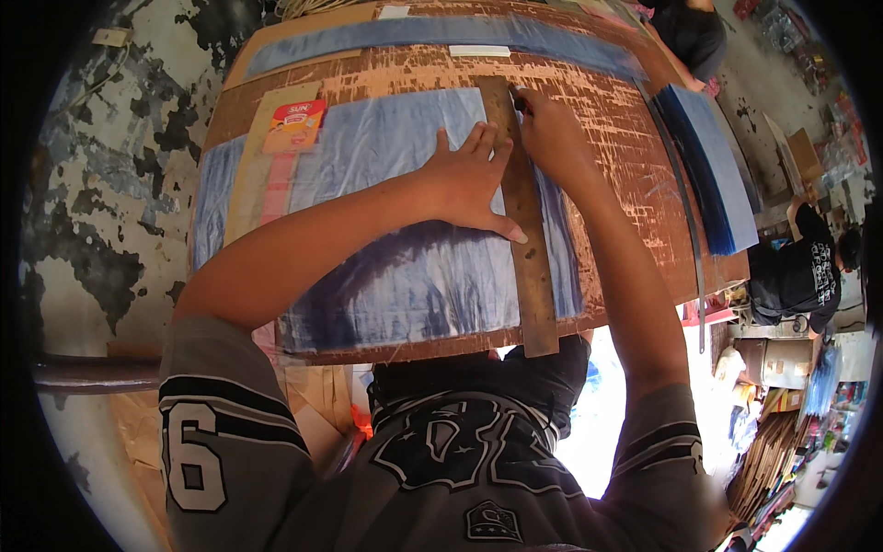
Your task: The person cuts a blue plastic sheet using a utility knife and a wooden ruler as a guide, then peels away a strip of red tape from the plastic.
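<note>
A bluish clear plastic sheet (386, 304), seemingly in several layers, lies on the worn reddish-brown tabletop (625, 212). Across its right part runs a long, flat brown straightedge (537, 299), its near end sticking out past the table edge. My left hand (464, 179) is spread flat, fingers on the straightedge and thumb pressing its middle. At the far end, just right of the straightedge, my right hand (556, 138) is closed around a small dark tool (521, 104); its tip is too small to make out.
A red and yellow packet (294, 124) lies on the left of the sheet. Further back stretches a long plastic strip (395, 35). A blue stack of sheets (704, 166) and a thin dark strip (685, 207) lie at the right. Two other people (809, 258) are beyond the table.
</note>
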### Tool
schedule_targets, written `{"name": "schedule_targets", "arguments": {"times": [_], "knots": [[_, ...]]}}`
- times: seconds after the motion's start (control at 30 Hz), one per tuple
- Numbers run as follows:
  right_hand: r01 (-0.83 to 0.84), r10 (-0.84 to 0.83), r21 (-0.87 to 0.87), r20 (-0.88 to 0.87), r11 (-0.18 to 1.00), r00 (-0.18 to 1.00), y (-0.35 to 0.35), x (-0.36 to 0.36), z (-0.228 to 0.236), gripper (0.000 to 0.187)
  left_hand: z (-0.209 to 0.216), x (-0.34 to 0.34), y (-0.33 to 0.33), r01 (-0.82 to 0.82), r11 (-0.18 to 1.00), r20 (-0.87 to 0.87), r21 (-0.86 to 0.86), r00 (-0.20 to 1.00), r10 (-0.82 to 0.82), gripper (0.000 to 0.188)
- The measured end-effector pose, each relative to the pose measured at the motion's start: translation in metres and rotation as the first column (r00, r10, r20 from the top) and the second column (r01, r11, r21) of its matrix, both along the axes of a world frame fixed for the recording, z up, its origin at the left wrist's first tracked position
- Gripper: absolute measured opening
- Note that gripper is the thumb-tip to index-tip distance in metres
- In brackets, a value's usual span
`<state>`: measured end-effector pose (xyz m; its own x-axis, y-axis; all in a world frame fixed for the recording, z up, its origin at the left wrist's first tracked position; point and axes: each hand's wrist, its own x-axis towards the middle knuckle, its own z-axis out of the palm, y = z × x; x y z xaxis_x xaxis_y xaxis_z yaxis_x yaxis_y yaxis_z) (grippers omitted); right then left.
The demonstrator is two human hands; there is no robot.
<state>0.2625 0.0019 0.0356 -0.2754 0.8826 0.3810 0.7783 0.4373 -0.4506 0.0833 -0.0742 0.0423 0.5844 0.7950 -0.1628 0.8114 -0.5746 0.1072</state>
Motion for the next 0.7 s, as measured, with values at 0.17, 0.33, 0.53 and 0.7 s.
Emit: {"name": "schedule_targets", "arguments": {"times": [0.17, 0.33, 0.53, 0.7], "knots": [[-0.004, 0.004, -0.018, 0.018, 1.0, 1.0, -0.011, 0.008, 0.001, 0.031, -0.001, 0.003, 0.0, 0.0, 1.0, 0.014, 0.015, 1.0, -0.001, 0.143], [-0.016, 0.015, -0.069, -0.021, 0.997, 1.0, -0.084, 0.026, 0.005, 0.032, -0.007, 0.002, -0.001, -0.003, 0.997, 0.039, 0.071, 0.999, 0.001, 0.143], [0.067, -0.067, -0.25, 0.008, 0.966, 0.998, -0.197, 0.044, 0.018, 0.041, -0.01, 0.002, -0.002, -0.008, 0.992, 0.003, 0.127, 1.0, 0.007, 0.143], [0.163, -0.133, -0.403, 0.102, 0.901, 0.986, -0.28, 0.061, 0.03, 0.048, -0.009, 0.001, -0.003, -0.014, 0.995, 0.003, 0.102, 1.0, 0.013, 0.145]]}}
